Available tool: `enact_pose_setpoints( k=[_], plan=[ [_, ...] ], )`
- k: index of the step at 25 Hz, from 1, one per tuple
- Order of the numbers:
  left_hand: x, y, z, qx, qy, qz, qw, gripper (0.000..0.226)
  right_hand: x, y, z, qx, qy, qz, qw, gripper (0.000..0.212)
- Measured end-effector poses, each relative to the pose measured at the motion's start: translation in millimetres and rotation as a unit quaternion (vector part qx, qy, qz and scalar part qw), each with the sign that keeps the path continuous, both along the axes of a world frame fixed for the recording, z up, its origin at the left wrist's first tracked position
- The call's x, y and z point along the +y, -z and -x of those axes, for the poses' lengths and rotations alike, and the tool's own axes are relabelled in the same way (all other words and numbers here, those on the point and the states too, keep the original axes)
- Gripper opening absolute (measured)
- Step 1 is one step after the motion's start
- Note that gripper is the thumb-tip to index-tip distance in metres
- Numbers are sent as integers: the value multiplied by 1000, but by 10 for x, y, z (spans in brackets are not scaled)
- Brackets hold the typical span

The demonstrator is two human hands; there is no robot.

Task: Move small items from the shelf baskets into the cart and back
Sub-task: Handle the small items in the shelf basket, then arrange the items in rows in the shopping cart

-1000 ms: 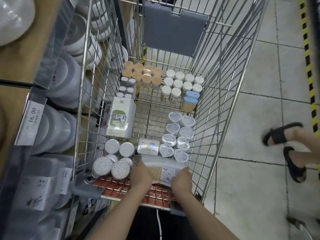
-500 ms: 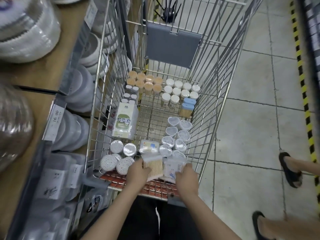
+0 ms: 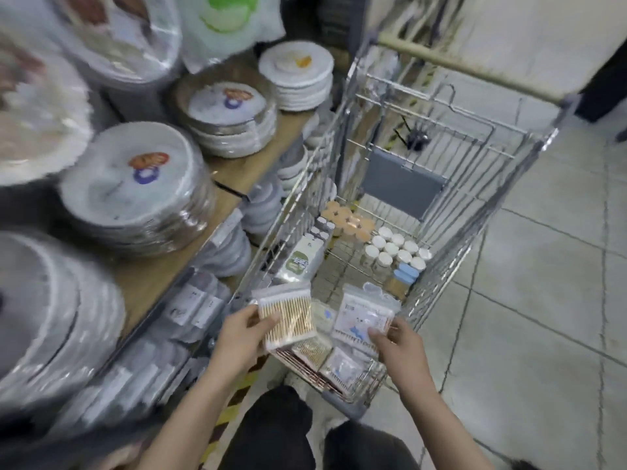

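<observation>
My left hand (image 3: 241,337) grips a clear packet of wooden cotton swabs (image 3: 288,318), raised above the near end of the wire cart (image 3: 475,212). My right hand (image 3: 397,340) pinches a white and pink packet of swabs (image 3: 364,317) by its lower right corner, at the same height. Two more packets (image 3: 325,359) lie under them on the cart's near end. Deeper in the cart stand orange-capped jars (image 3: 346,220), white-capped jars (image 3: 395,249), a blue-lidded box (image 3: 403,278) and a green and white carton (image 3: 300,261).
A wooden shelf (image 3: 163,266) runs along the left, stacked with wrapped paper plates (image 3: 135,184) and bowls (image 3: 234,249) below. Grey tiled floor (image 3: 529,317) lies to the right of the cart. A dark-clad person (image 3: 604,86) stands at the far right.
Both hands have lifted the two swab packets up out of the cart's near end. The camera has tilted up and left, bringing the shelf of plates into view.
</observation>
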State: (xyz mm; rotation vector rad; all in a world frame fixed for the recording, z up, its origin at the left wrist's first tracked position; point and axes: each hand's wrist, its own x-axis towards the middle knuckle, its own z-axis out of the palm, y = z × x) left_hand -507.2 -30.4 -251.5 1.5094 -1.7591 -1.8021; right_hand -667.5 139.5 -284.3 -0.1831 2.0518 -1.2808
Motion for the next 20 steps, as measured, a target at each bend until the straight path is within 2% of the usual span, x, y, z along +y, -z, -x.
enact_pose_setpoints(
  k=[3,6,9,15,20],
  plan=[
    [307,-355,-355,34,-127,-12,991,10,19,-334,-17,-34,-72,77,994,13],
    [715,-645,-807,66,-256,-17,964,8,-15,-559,-145,-49,-161,106,980,20],
    [1160,-871,-1259,90,-351,9,932,11,-48,-774,-430,-86,-254,141,953,17],
    [1962,-1173,-2072,124,-501,31,856,15,-22,-1118,-1204,-115,-417,175,885,25],
    [2294,-1387,-2715,146,-565,58,810,15,-93,-1420,-1895,-135,-480,200,843,27]
  ],
)
